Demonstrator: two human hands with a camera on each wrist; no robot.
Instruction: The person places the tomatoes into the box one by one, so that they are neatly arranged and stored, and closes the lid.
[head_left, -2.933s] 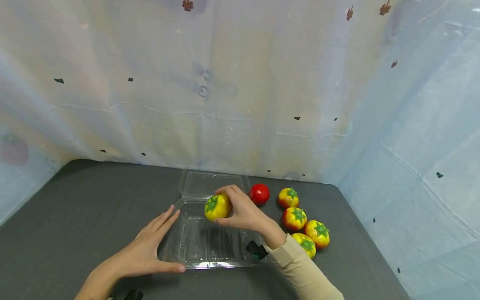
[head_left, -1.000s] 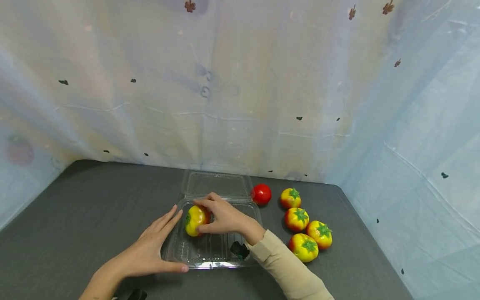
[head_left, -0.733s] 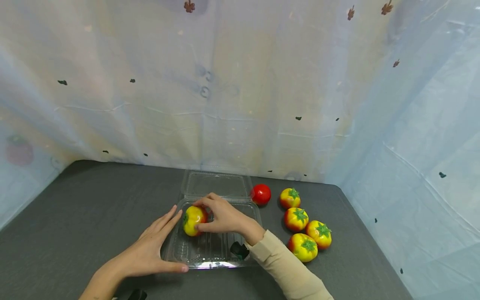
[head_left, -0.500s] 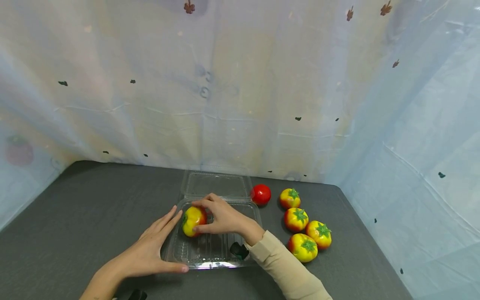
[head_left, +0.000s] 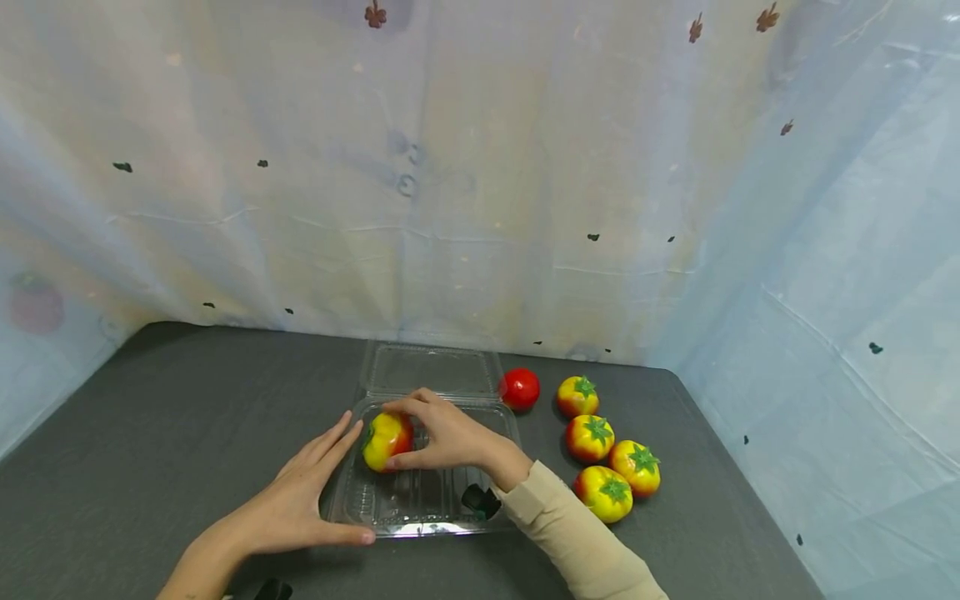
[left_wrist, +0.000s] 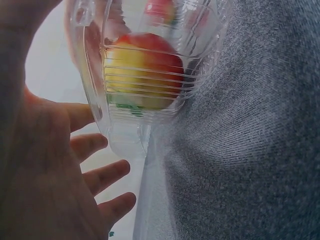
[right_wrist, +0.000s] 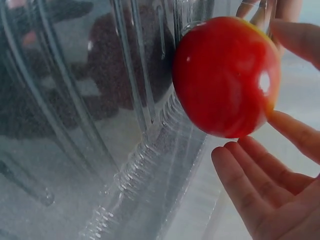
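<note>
Though roomy, container with one fruit

A dark grey table carries an open clear container — beside the left hand, under the right hand — and, right of both, a red ball and four yellow-red fruits (green-topped).

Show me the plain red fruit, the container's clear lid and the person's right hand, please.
Plain red fruit (head_left: 520, 390): head view, middle of its glossy surface.
Clear lid (head_left: 433, 369): head view, its flat central panel.
Right hand (head_left: 452, 435): head view, the back of the hand.
</note>
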